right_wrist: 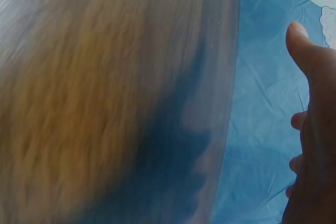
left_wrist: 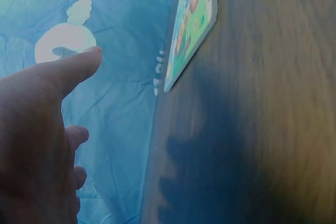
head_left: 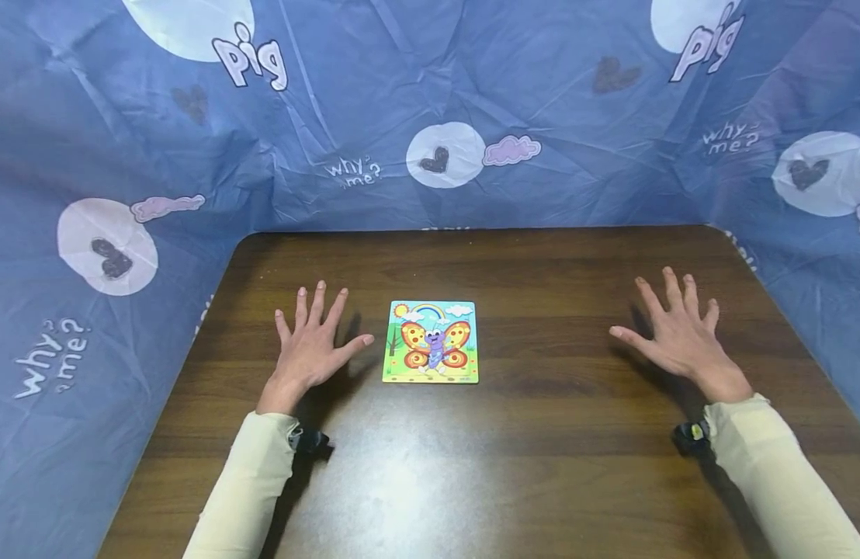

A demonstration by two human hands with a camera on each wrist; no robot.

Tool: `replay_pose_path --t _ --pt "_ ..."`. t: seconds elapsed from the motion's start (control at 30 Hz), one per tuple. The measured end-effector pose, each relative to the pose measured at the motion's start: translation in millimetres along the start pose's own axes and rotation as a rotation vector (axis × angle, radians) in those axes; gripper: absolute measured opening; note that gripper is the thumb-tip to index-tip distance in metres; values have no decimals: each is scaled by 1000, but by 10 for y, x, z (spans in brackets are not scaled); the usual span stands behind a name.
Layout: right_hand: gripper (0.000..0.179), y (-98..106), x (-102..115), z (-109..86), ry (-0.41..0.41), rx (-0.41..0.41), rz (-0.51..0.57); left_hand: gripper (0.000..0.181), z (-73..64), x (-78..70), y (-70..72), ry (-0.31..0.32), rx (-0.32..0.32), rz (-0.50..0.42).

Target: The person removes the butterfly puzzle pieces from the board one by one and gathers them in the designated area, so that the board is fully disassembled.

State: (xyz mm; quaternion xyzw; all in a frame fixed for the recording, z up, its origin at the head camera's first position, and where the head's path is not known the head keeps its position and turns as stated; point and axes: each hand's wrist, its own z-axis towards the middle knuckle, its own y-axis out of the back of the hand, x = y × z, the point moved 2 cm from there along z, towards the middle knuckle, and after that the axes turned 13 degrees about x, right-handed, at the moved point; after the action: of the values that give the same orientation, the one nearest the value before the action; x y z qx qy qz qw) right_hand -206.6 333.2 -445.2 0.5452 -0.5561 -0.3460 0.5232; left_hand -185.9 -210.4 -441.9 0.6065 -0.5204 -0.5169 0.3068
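A square butterfly picture puzzle board (head_left: pixel 431 342) lies flat near the middle of the table, with a rainbow, a sun and clouds printed along its top. My left hand (head_left: pixel 310 351) is spread, palm down, just left of it, the thumb pointing towards the board without touching it. In the left wrist view the board's edge (left_wrist: pixel 209 29) shows beyond that thumb. Farther off to the right, my right hand (head_left: pixel 684 335) is also spread with its fingers apart, holding nothing. Only table, cloth and that hand's shadow appear around the right thumb (right_wrist: pixel 300 45).
The dark wooden table (head_left: pixel 556 466) has rounded back corners and a bright glare in front. Blue printed cloth (head_left: pixel 577 182) stands along its back and both sides. Dark wrist cameras (head_left: pixel 311 441) are strapped under both cream sleeves.
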Motion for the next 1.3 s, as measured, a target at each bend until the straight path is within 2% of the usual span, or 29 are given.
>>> replay_pose_path --t 0.57,0.87,1.03,1.3 --pt "99 -37 525 307 97 36 50 97 -18 -260 -255 -87 -23 -37" --pt "100 -115 827 494 124 75 78 99 0 -356 -360 -95 12 -48" --pt "99 -161 985 606 148 59 77 99 33 -375 -438 -104 51 -71" --pt "97 -203 1313 705 200 66 70 100 31 -384 -462 -125 101 -123"
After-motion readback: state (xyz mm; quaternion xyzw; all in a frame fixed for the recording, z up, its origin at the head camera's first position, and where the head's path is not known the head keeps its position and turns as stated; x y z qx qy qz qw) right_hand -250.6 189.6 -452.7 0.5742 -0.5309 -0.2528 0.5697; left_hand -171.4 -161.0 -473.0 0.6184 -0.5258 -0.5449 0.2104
